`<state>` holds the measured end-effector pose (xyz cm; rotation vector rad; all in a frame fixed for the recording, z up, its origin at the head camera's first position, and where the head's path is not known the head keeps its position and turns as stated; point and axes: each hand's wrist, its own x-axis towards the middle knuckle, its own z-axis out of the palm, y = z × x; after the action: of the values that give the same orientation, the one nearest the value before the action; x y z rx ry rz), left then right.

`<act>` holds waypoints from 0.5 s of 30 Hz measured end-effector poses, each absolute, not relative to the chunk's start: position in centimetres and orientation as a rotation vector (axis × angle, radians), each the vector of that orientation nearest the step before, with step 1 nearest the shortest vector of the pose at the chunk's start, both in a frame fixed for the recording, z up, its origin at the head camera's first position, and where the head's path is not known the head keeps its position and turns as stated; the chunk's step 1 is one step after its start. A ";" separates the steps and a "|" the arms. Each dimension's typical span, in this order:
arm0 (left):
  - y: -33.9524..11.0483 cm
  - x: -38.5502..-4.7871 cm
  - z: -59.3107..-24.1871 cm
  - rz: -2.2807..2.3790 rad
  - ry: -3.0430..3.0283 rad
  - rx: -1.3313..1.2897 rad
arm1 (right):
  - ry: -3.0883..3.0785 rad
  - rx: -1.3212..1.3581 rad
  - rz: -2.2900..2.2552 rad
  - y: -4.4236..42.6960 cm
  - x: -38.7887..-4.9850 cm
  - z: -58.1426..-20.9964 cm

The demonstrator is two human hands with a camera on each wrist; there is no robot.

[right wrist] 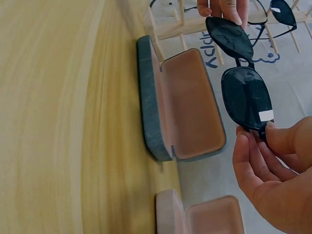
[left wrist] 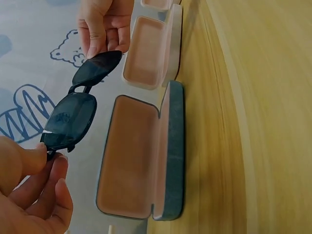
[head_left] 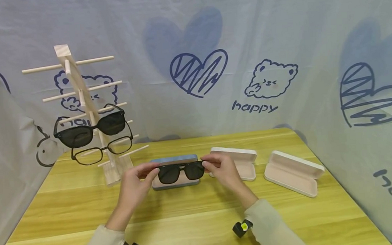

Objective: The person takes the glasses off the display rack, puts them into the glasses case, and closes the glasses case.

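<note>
Black sunglasses (head_left: 180, 172) are held level in front of an opened blue-grey case (head_left: 176, 186) with a pink lining. The left hand (head_left: 136, 185) pinches one end of the frame between thumb and fingers, and the right hand (head_left: 224, 172) pinches the other end. In the left wrist view the sunglasses (left wrist: 73, 119) stand apart from the case (left wrist: 174, 156), with the left hand (left wrist: 34, 187) at the near corner. The right wrist view shows the right hand (right wrist: 278, 170) gripping the sunglasses (right wrist: 246, 97) by the near hinge; the case (right wrist: 192, 105) holds nothing.
Two opened white cases, one (head_left: 248, 172) just right of the hands and another (head_left: 290, 176) farther right, lie on the wooden table (head_left: 190, 229). At the left stands a wooden rack (head_left: 80, 83) bearing dark sunglasses (head_left: 110, 124) and clear-lensed glasses (head_left: 89, 156). A printed curtain (head_left: 147, 114) hangs behind.
</note>
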<state>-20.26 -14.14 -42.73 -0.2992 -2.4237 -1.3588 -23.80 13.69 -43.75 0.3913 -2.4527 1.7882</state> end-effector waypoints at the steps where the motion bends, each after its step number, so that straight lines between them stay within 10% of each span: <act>1: -14.2 -20.4 -42.8 -1.359 -2.434 -0.293 | -2.459 0.390 1.785 13.6 -23.9 -43.9; 15: -15.2 -22.1 -44.0 -1.478 -2.521 -0.119 | -2.513 0.276 1.811 11.8 -25.4 -45.1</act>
<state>-22.12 -15.22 -44.03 -0.1188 -2.5215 -1.4780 -25.38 11.79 -45.06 0.2755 -2.5130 1.8110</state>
